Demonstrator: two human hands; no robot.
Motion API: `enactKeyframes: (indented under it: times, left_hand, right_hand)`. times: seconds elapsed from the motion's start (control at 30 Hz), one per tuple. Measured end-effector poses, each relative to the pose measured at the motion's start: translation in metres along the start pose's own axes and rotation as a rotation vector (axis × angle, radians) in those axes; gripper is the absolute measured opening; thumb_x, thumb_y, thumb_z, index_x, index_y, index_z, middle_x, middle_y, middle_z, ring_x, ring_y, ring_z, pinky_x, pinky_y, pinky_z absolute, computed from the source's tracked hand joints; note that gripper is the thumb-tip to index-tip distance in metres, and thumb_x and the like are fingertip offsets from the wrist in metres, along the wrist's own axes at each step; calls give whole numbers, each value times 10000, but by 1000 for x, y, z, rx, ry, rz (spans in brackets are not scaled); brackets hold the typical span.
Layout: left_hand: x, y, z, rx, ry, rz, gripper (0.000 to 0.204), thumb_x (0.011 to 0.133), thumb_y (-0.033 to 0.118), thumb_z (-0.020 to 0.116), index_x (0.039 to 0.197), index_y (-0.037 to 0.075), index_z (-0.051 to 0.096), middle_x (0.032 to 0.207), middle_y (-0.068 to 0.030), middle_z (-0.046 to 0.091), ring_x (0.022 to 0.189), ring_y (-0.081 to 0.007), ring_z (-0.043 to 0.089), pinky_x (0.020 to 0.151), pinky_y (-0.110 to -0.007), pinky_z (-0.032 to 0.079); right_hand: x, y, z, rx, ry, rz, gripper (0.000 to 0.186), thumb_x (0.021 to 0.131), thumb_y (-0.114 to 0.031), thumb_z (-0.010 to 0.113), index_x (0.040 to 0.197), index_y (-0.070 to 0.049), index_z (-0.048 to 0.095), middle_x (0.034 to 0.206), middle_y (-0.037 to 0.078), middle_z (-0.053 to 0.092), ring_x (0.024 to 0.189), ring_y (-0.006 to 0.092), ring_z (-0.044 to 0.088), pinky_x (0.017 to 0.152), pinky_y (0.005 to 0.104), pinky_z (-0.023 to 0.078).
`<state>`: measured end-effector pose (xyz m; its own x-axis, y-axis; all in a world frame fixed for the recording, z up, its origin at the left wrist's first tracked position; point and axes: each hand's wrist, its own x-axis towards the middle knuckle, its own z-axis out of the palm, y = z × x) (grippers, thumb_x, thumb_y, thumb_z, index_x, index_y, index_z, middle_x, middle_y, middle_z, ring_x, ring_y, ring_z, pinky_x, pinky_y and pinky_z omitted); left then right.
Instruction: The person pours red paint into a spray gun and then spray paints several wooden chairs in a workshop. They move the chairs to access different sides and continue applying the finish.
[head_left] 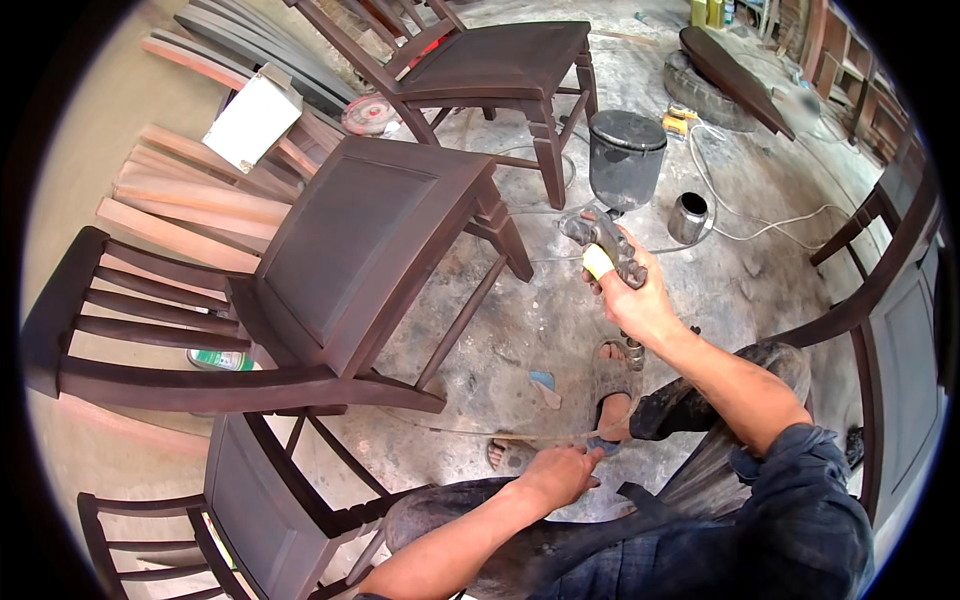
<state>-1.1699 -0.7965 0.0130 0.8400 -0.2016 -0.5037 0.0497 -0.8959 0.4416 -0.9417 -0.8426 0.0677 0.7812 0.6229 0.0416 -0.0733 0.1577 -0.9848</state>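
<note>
My right hand (635, 285) is wrapped around a dark spray gun (600, 235), raised in front of me, with a bright yellow patch showing by the thumb. The gun's front points toward the dark brown wooden chair (345, 250) on my left, apart from it. That chair has a panelled seat and a slatted back. Low near my knee is my left hand (560, 477), its fingers curled; whether they pinch anything is hidden. A thin hose (480, 434) passes just beyond it over the floor.
Other dark chairs stand at the far side (490, 60), lower left (265, 500) and right (905, 330). A lidded black bucket (627, 160) and an open can (690, 217) sit ahead, near a pale cable (765, 225). Wooden boards (190, 205) and a white box (252, 118) lie left.
</note>
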Motion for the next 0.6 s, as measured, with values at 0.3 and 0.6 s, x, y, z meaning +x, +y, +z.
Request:
enactKeyframes:
  times: [0.3, 0.6]
  left_hand:
    - [3, -6, 2, -29, 66, 42, 431, 881, 268, 699, 1219, 26, 587, 1062, -181, 679, 1020, -376, 647, 872, -444, 525]
    - [1, -3, 7, -5, 52, 19, 427, 873, 276, 712, 1210, 42, 590, 1035, -171, 691, 1001, -376, 657, 854, -457, 530]
  right_hand:
    - [-22, -25, 17, -63, -86, 13, 452, 956, -85, 591, 1402, -87, 523, 828, -44, 587, 716, 34, 513, 626, 209, 424]
    - [-55, -31, 38, -71, -277, 80, 458, 961, -73, 599, 1407, -43, 502, 870, -24, 614, 779, 50, 569, 680, 211, 465]
